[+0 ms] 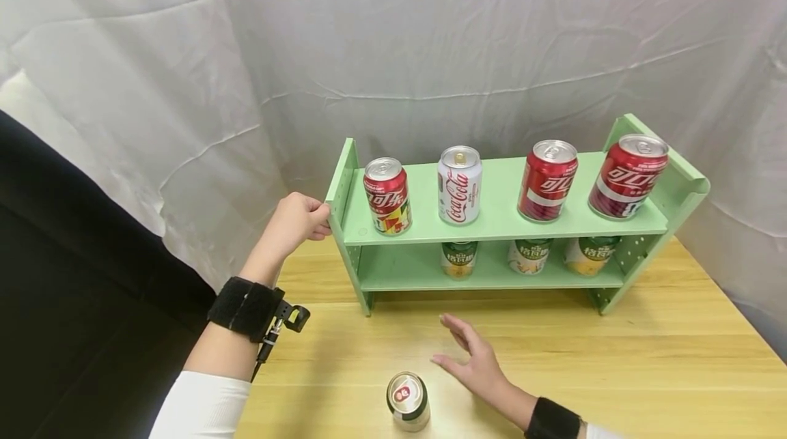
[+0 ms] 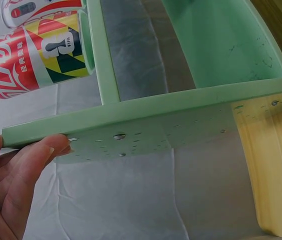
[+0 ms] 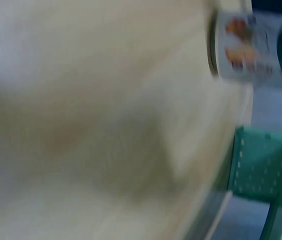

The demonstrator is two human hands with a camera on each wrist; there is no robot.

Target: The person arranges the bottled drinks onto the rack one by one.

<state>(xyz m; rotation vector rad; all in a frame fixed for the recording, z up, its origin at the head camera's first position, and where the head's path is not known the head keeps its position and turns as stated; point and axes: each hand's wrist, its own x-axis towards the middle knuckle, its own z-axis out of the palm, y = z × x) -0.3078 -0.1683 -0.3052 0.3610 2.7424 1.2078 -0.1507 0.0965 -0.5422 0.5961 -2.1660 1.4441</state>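
Observation:
My left hand (image 1: 300,219) pinches the upper front edge of the left side panel of a green two-tier shelf (image 1: 393,267). In the left wrist view, fingers and thumb meet at the corner of that panel (image 2: 146,107). Over the table, in front of the shelf, my right hand (image 1: 476,360) holds nothing; its thumb and fingers are spread apart. To its left a can with a pale gold top and dark green band (image 1: 408,401) stands upright on the table. The right wrist view is blurred, with a white and green can (image 3: 253,50) at its upper right.
On the top tier stand a red-yellow Coke can (image 1: 387,196), a white Coca-Cola can (image 1: 460,186) and two red cans (image 1: 548,183). Three green-topped cans (image 1: 460,260) stand on the lower tier. A grey curtain (image 1: 430,50) hangs behind the wooden table (image 1: 695,336).

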